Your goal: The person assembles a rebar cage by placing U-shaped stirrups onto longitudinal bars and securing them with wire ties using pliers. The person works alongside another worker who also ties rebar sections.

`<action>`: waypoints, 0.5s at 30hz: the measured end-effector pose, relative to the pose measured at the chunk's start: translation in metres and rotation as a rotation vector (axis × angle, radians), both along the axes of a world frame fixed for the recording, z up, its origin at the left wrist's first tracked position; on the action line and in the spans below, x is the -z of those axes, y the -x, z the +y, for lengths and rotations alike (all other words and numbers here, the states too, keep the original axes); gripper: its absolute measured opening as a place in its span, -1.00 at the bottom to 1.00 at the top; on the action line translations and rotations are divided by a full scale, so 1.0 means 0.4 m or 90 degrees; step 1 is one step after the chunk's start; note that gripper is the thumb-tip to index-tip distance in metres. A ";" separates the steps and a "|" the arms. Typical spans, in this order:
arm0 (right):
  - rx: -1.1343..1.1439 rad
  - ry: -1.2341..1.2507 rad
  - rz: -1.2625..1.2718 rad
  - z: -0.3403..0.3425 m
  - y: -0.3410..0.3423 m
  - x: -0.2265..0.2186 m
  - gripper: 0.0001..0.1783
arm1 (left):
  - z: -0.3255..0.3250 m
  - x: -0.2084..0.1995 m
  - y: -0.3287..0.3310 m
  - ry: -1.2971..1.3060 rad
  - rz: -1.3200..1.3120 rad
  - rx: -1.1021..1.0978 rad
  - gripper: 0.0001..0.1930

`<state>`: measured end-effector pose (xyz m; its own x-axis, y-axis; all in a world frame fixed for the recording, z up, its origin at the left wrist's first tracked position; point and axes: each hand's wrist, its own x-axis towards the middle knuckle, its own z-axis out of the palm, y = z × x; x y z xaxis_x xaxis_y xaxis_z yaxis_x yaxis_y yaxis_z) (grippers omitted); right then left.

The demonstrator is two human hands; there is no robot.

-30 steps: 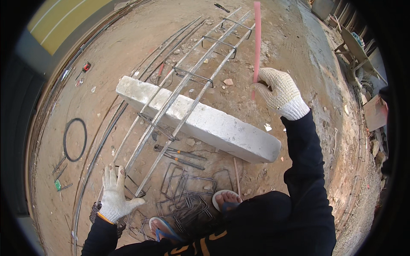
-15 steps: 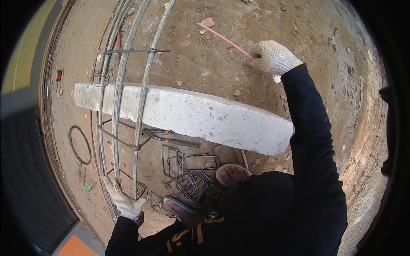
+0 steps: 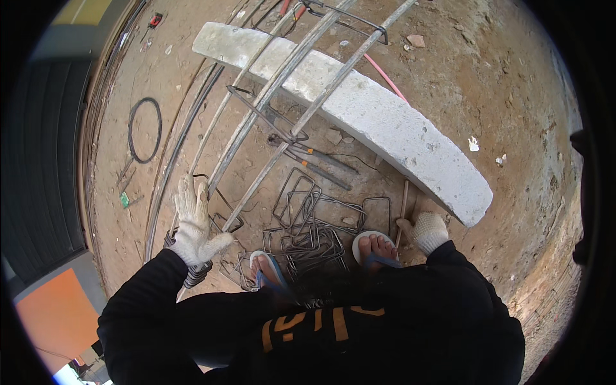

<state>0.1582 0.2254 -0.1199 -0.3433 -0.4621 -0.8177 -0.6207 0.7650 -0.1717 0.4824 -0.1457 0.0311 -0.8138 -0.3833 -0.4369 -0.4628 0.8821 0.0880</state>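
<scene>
My left hand (image 3: pixel 194 221), in a white knit glove, lies on the long steel bars (image 3: pixel 263 102) of a rebar cage. Its fingers are stretched and its thumb stands apart. Under that wrist sits a bunch of dark square stirrups (image 3: pixel 197 274). Also gloved, my right hand (image 3: pixel 427 232) is low beside my right foot, its thumb at a thin rod (image 3: pixel 404 202) on the ground. The other fingers are hidden, so a grip cannot be made out. Between my hands lies a pile of bent wire stirrups (image 3: pixel 311 247).
A long white concrete block (image 3: pixel 398 141) crosses under the bars. Long-handled cutters (image 3: pixel 314 160) with orange bands lie before it. Beyond it is a pink strip (image 3: pixel 386 78). To the left are a wire coil (image 3: pixel 131 138) and a red tape measure (image 3: pixel 155 20).
My right hand has let go of the pink strip, now behind the block, and come down near my foot. My left hand stays on the bars. The view has turned.
</scene>
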 end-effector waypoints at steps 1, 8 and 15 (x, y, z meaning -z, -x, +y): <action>0.021 -0.001 0.030 -0.016 -0.029 0.024 -0.41 | -0.003 -0.003 -0.004 -0.003 -0.013 0.000 0.29; 0.087 0.121 0.163 0.000 -0.028 0.018 -0.49 | -0.007 -0.019 -0.027 -0.065 0.112 -0.128 0.46; -0.015 0.075 0.162 -0.072 -0.070 -0.083 -0.64 | -0.003 0.007 -0.034 0.002 0.246 -0.085 0.47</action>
